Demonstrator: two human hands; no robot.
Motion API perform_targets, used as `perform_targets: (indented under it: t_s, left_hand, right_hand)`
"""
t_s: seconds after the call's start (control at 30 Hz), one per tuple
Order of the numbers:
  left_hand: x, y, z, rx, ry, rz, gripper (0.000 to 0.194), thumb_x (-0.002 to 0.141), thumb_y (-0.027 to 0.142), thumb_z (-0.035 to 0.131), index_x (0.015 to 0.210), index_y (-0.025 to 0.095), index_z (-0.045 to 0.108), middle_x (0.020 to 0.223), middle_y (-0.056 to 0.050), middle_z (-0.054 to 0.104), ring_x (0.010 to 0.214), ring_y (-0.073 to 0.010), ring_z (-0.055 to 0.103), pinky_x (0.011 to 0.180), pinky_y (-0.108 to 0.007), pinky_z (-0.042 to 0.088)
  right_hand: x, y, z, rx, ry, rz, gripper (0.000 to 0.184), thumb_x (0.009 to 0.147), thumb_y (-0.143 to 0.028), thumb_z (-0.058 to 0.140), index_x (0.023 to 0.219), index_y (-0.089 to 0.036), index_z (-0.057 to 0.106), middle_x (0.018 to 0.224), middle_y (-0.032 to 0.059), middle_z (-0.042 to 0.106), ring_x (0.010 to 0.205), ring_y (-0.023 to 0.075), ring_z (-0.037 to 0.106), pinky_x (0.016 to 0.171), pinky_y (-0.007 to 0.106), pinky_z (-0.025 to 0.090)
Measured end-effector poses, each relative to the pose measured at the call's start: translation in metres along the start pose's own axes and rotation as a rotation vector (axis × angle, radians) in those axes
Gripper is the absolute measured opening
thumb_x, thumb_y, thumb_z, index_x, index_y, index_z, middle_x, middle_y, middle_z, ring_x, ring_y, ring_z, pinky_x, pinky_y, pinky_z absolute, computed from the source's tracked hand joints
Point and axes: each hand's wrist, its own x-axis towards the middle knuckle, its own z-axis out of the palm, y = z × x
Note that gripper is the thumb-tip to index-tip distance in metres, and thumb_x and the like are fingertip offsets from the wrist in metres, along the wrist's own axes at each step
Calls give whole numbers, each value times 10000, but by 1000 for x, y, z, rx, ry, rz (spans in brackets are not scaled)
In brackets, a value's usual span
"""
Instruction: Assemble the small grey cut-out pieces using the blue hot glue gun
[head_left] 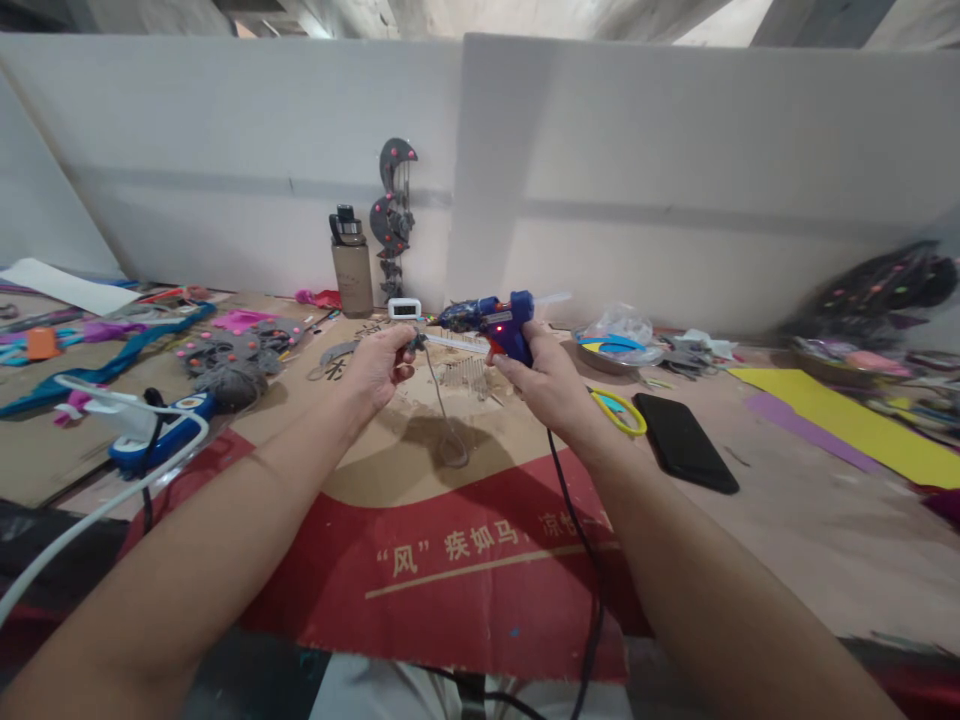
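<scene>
the right hand grips a blue plastic glue gun above the red-and-tan cardboard sheet; the left hand pinches a thin grey cord, its end looped. beyond stands a ribbed-capped, translucent brown bottle.

Head-worn view, facing forward and down, close over hands

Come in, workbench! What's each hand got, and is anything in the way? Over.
Left hand: pinching gray string. Right hand: gripping blue glue gun, red light showing. Black cable trails below; black phone beside right forearm.
</scene>
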Motion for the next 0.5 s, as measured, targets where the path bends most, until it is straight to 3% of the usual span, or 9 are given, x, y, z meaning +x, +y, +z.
perform_targets:
  t_s: [0.07, 0.17, 0.3, 0.43, 0.5]
  left_hand:
    - [-1, 1, 1, -3, 10, 5, 148, 601, 157, 635, 636, 147, 492, 531, 46, 448, 401, -30, 377, 320, -133, 214]
    - [0, 0, 0, -2, 9, 21, 153, 603, 139, 613, 607, 150, 461, 524, 44, 439, 394, -29, 368, 312, -129, 182]
    - [1, -3, -2, 36, -47, 52, 177, 634, 173, 630, 587, 149, 461, 489, 56, 395, 367, -24, 323, 304, -136, 123]
    - [-1, -8, -1, 43, -161, 86, 166, 640, 181, 680, 628, 132, 523, 521, 48, 422, 387, -20, 344, 315, -136, 147]
    - [-2, -11, 1, 42, -194, 84, 139, 639, 171, 694, 671, 121, 568, 557, 29, 470, 411, -23, 371, 325, -136, 184]
  right_hand:
    - [1, 3, 1, 108, 9, 88, 279, 749, -279, 544, 1021, -215, 527, 905, 50, 613, 724, 167, 539, 617, 309, 452]
    - [2, 9, 3, 300, 3, 236, 266, 721, -276, 547, 974, -222, 485, 821, 13, 602, 551, 104, 452, 441, 228, 364]
    - [4, 20, 9, 455, 15, 435, 231, 687, -225, 541, 901, -215, 453, 758, -12, 588, 457, 62, 374, 380, 188, 291]
    - [2, 41, 14, 259, -81, 662, 96, 722, -232, 536, 780, -181, 479, 685, 40, 599, 421, 74, 396, 386, 214, 310]
    - [0, 51, 12, -4, -109, 640, 124, 735, -274, 556, 695, -178, 489, 655, 74, 591, 470, 122, 475, 438, 264, 372]
